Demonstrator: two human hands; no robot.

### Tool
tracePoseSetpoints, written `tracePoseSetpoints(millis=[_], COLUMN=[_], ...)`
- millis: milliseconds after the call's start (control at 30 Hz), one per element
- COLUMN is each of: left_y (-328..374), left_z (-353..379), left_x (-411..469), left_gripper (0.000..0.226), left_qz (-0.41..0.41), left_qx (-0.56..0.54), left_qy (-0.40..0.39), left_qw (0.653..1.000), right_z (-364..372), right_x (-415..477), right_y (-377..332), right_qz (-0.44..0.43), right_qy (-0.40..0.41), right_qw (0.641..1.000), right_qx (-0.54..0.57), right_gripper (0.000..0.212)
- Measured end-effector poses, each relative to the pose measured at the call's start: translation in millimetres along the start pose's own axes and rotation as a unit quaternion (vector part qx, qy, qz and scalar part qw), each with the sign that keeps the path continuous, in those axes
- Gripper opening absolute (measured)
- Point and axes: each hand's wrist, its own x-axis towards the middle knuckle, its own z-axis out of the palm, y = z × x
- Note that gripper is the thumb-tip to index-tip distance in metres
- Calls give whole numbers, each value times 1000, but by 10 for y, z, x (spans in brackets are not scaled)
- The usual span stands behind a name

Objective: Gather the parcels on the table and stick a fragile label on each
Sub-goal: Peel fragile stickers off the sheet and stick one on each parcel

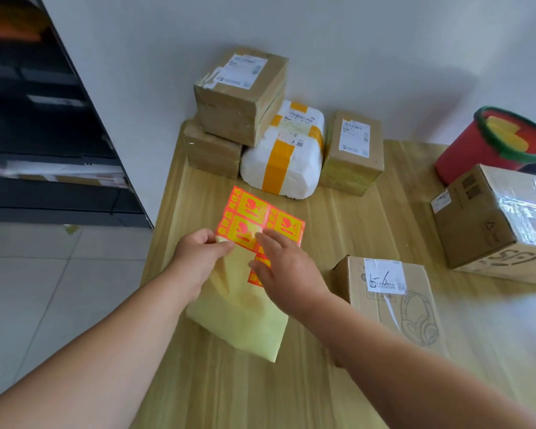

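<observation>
Meanwhile, left hand pinches and open right hand presses the orange-and-yellow fragile-label sheet; brown cardboard and white-wrapped parcels appear unlabelled.

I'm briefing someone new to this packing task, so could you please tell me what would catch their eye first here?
The neon orange-and-yellow fragile label sheet stands out first, at the middle of the wooden table, with the left hand and right hand on it. Behind it, by the wall, sits a white parcel banded with yellow tape among brown boxes. A red bucket with a green rim stands at far right.
</observation>
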Motion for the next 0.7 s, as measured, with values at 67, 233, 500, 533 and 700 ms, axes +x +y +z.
tracePoseSetpoints(millis=[67, 233, 500, 533, 700], left_y=[136, 454, 827, 862, 976], left_z=[27, 154, 408, 438, 563], left_x=[-162, -519, -909, -944, -1058], left_gripper=[9, 17, 18, 17, 10], left_qz=[0, 56, 175, 195, 249], left_qx=[-28, -40, 53, 66, 88], left_qy=[-35, -103, -147, -144, -130], left_qw=[999, 992, 972, 968, 956], right_z=[-164, -480, -848, -895, -1102], right_x=[-17, -116, -329, -352, -465], right_y=[-73, -186, -163, -152, -102], right_qz=[-18, -51, -75, -72, -65], right_qy=[49, 142, 242, 250, 262], right_qw=[998, 987, 966, 964, 961], right_qx=[25, 55, 45, 47, 53], right_gripper=[50, 37, 27, 26, 17])
